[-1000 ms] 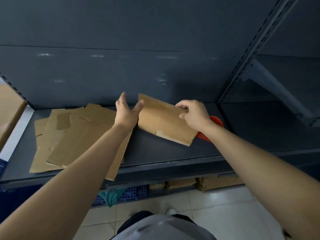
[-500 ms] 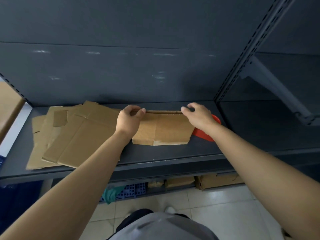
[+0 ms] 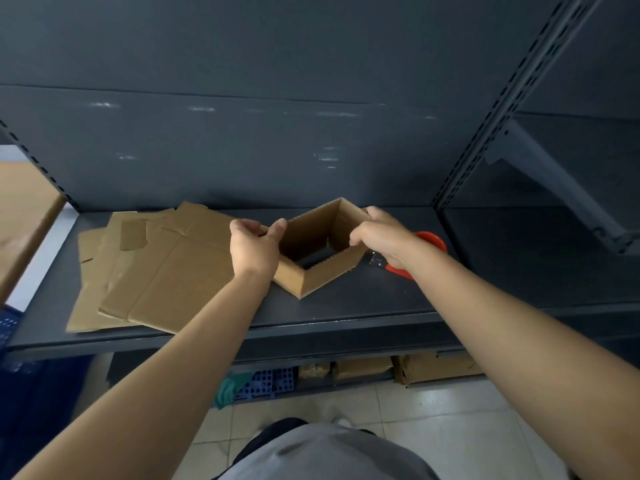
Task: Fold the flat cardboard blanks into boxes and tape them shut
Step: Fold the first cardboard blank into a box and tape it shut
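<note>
head-worn view, down onto shelf (image 3: 346,306)

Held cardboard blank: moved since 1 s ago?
Yes. The cardboard blank was flat; now left hand and right hand have opened it into a square tube, its corners spreading toward the shelf's back panel and front edge.

Flat cardboard blank (image 3: 313,268) now opened into square tube.

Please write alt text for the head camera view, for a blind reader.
The left hand and right hand hold a cardboard blank as an open square tube on a dark shelf. Flat blanks lie to its left, a red tape dispenser behind the right hand.
</note>
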A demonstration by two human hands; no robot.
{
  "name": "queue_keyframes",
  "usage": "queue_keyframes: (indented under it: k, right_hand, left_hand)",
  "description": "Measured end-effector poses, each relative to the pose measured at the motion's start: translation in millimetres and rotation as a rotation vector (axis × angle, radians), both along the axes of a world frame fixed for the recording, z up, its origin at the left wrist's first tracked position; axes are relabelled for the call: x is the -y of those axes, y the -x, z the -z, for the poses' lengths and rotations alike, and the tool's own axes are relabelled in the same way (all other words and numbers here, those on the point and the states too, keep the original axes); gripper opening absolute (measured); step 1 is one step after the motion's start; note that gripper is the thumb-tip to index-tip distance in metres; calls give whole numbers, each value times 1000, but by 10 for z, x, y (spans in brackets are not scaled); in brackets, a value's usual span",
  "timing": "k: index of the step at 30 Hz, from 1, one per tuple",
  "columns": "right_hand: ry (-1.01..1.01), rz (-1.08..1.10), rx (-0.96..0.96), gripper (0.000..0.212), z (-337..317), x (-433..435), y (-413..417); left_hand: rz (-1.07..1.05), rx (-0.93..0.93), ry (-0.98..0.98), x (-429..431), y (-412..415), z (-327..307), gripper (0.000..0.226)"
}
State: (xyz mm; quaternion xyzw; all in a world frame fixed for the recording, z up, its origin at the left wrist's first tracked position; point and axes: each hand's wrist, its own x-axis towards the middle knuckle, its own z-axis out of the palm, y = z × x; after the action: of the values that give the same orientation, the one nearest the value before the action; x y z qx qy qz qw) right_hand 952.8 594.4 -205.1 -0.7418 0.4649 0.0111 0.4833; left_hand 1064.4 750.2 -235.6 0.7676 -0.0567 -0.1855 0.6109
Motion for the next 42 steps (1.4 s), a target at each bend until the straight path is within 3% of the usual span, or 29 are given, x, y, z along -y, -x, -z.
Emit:
queue_keyframes:
  k: [2, 5, 9, 12, 16, 19, 21, 25, 28, 33, 37, 42]
  right_hand:
    - [0, -14, -11, 55, 7, -14, -35]
    - [1, -24, -67, 65, 7, -27, -48]
    - [-33, -35, -107, 40, 20, -6, -12]
    - [-52, -25, -114, 50, 26, 3, 21]
    - [-82, 82, -39, 53, -4, -12, 89]
    - [-154, 80, 65, 40, 50, -101, 84]
    - [-68, 67, 101, 37, 133, -186, 53]
    - [-39, 40, 100, 56, 194, -389, 34]
    - [38, 77, 125, 61, 157, -456, -26]
    - [37, 68, 126, 91, 193, -313, -3]
    - [22, -27, 100, 76, 119, -291, 28]
    - [-94, -199, 176, 54, 169, -242, 93]
  left_hand:
    - [-42, -15, 22, 7, 47, -21, 38]
    - [-76, -33, 64, 1, 64, -6, 33]
    - [-41, -57, 112, 12, 37, 14, 28]
    - [-21, -104, 158, 18, 50, 10, 28]
    - [83, -194, 231, 5, 32, 46, 37]
    - [235, -205, 194, 20, 125, 77, 39]
    - [291, -208, 155, 64, 283, 93, 39]
    - [283, -370, 174, 122, 639, 203, 51]
    - [325, -486, 245, 145, 757, 250, 45]
    - [486, -395, 193, 173, 670, 174, 60]
    - [498, -261, 84, 210, 656, 133, 62]
    - [311, -51, 54, 262, 721, 64, 42]
